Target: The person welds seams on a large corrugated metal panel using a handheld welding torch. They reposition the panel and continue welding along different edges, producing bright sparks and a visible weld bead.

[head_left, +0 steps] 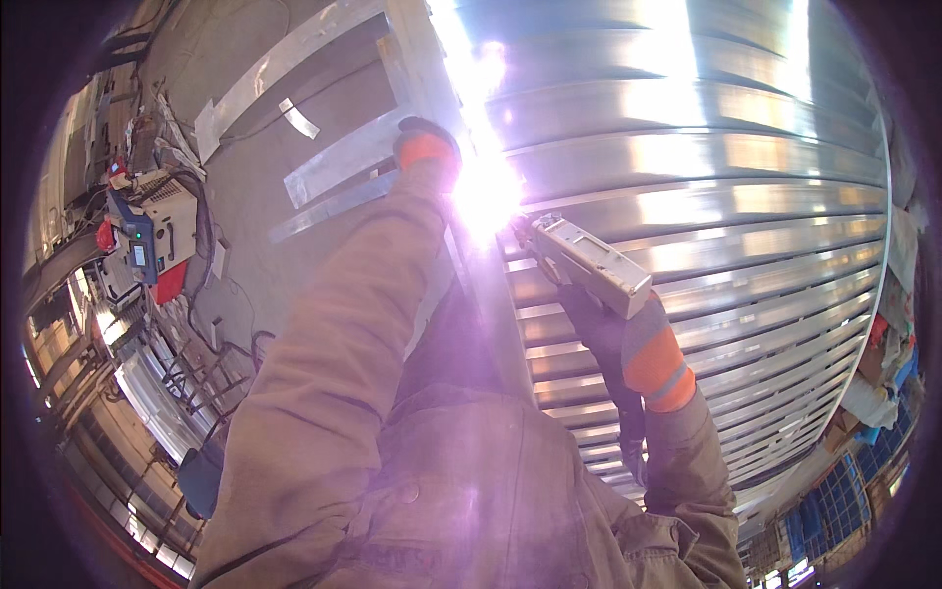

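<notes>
My right hand [628, 339], in a dark and orange glove, is closed around a boxy light-coloured welding gun [594, 263]. A dazzling white-violet welding arc [486, 196] burns at the gun's tip and washes out the spot beneath it. It lies along the left edge of a large ribbed panel [706, 231] of shiny metal slats. Just left of the glare, my gloved left hand [427, 145] rests at the metal frame beside the panel. Its fingers are mostly hidden by the sleeve and glare. A dark hose [631, 432] hangs down below my right hand.
Flat metal strips [339, 157] extend left of the panel over the grey floor [260, 187]. Further left stands a welding machine [147, 240] with a small screen, cables around it. Metal stock [157, 398] lies at lower left. Assorted boxes and bags [873, 393] line the far right.
</notes>
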Demonstrator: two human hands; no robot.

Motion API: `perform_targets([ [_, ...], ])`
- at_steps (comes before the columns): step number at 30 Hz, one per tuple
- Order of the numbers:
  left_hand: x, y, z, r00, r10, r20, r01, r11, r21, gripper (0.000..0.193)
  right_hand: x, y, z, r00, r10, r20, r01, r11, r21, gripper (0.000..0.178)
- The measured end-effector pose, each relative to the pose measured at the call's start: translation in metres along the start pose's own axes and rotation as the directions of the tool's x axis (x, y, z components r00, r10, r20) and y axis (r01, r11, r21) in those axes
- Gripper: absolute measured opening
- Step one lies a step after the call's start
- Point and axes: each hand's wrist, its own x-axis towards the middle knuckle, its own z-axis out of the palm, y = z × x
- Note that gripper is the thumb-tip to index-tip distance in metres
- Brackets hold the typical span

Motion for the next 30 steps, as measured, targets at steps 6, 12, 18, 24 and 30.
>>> perform_targets([
  [6, -0.001, 0.003, 0.01, 0.994, 0.112, 0.001, -0.11, 0.967, 0.229, 0.036, 0.009, -0.005, -0.006, 0.998, 0.007, 0.055, 0.001, 0.99, -0.14, 0.036],
  [12, -0.001, 0.009, 0.011, 0.996, 0.077, -0.034, -0.066, 0.967, 0.245, 0.035, 0.014, -0.02, -0.015, 0.982, 0.164, 0.097, -0.139, 0.966, -0.22, 0.043],
  [18, -0.004, 0.009, 0.008, 0.993, 0.036, -0.113, -0.01, 0.976, 0.219, 0.032, 0.021, -0.028, -0.014, 0.994, 0.058, 0.098, -0.045, 0.991, -0.127, 0.036],
  [24, -0.021, 0.007, -0.012, 0.989, -0.008, -0.148, 0.035, 0.982, 0.183, 0.034, 0.025, -0.043, -0.02, 0.974, 0.177, 0.142, -0.138, 0.959, -0.249, 0.04],
  [30, -0.018, -0.003, -0.017, 0.991, 0.131, -0.041, -0.125, 0.985, 0.117, 0.035, 0.009, -0.036, -0.025, 0.986, 0.141, 0.092, -0.132, 0.987, -0.093, 0.042],
])
